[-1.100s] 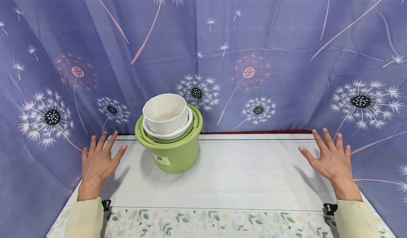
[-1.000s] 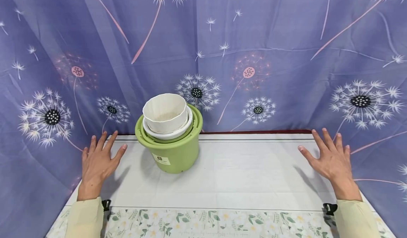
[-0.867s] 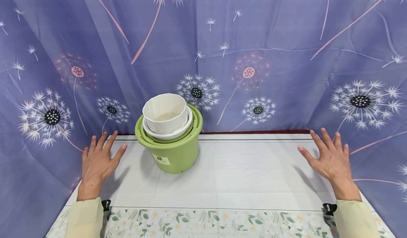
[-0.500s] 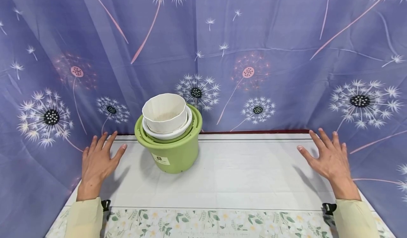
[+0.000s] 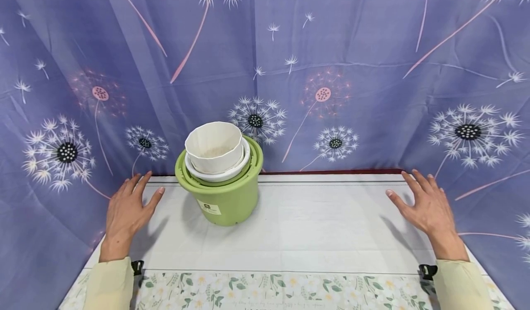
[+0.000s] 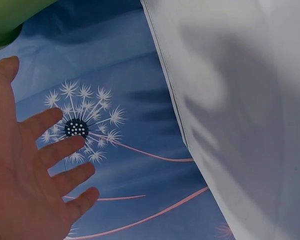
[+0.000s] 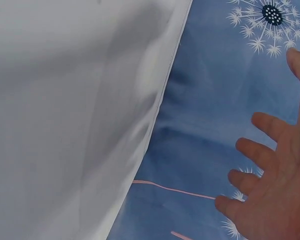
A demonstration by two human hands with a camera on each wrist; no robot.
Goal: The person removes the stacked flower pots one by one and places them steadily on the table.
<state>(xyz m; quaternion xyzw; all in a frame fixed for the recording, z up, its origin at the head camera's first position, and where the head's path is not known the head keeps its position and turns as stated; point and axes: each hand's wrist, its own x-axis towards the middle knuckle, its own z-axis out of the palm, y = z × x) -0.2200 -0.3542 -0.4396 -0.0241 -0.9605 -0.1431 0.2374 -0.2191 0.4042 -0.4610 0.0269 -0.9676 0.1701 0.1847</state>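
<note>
A green plastic flowerpot [image 5: 232, 204] with a small label stands upright left of the table's middle. Nested inside it are more pots, with a white rim [image 5: 219, 177] and, topmost, a white fluted flowerpot [image 5: 215, 158] showing some dirt on its floor. To the left of the stack my left hand [image 5: 127, 209] hovers over the table, fingers spread, apart from the pots and holding nothing. Far to the right my right hand [image 5: 430, 211] hovers likewise with fingers spread and nothing in it. Both wrist views show bare palms; the left one catches the green pot [image 6: 5, 20] at its corner.
The table [image 5: 323, 227] wears a white cloth with a floral front border [image 5: 290, 287]. A purple dandelion-print curtain [image 5: 290, 34] encloses the back and both sides, close beside each hand. A dark red edge [image 5: 331, 171] shows along the back.
The fingers of both hands have bent a little, the right hand's more plainly, and the right hand has drifted slightly left. The flowerpots have stayed put.
</note>
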